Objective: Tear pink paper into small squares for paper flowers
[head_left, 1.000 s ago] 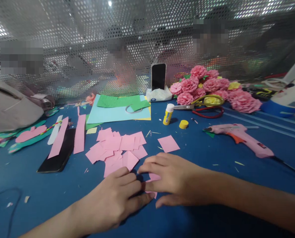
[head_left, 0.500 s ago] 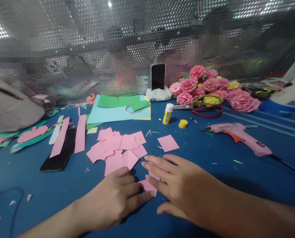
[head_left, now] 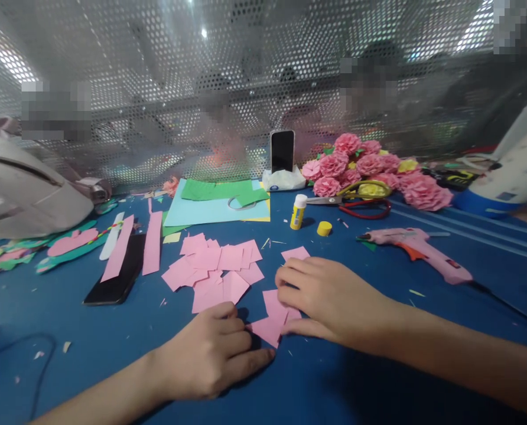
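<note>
My left hand (head_left: 210,351) rests palm down on the blue table, its fingers curled under and its thumb stretched out to the right. Its fingertips meet the left corner of a pink paper square (head_left: 267,330); whatever they hold is hidden. More pink paper (head_left: 272,302) overlaps just behind that square. Over its right side hovers my right hand (head_left: 329,298), fingers bent and spread from the thumb, nearest to a separate pink square (head_left: 295,253) that it partly covers. A loose pile of pink squares (head_left: 210,258) lies beyond my left hand.
Behind stand a glue stick (head_left: 298,212), its yellow cap (head_left: 324,228), scissors (head_left: 364,205) and pink paper flowers (head_left: 370,165). A pink glue gun (head_left: 423,254) lies right; a dark phone (head_left: 115,283) under a pink strip lies left. Coloured sheets (head_left: 201,213) sit before a mesh screen.
My right hand has lifted back and moved away from my left, uncovering the pink paper near it and covering part of the separate square. My left thumb has slipped off the paper's front corner.
</note>
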Demonstrator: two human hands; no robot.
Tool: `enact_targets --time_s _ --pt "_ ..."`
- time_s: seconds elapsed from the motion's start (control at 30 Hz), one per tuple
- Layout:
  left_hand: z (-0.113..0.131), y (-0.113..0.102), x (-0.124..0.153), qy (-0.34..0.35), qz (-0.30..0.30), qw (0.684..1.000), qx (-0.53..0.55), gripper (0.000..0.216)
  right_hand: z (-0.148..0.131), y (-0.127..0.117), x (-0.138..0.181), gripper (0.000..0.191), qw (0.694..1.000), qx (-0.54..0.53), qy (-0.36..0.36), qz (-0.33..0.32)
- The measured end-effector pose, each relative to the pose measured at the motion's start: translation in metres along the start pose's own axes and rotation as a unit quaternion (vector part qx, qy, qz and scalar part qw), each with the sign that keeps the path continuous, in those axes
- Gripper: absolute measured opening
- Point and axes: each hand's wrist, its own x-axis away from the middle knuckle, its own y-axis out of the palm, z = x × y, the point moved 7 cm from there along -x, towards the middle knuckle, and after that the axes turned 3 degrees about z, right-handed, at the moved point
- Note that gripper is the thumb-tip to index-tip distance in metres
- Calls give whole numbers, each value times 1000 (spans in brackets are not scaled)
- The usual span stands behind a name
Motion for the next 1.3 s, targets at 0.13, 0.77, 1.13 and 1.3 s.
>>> enact_targets --time_s 0.13,0.77,1.13,1.3 --pt "-3 2 2 -24 -14 1000 -4 35 5 13 -3 31 993 -116 15 -20" --pt "-15 4 5 -78 -41 995 -51 37 20 35 -6 26 963 -240 119 20" --pt "-25 5 11 -137 -30 990 -31 39 30 42 -9 24 951 -284 123 -5" --pt "-37 6 17 -203 -19 979 -31 43 31 39 -9 26 951 -276 137 -4"
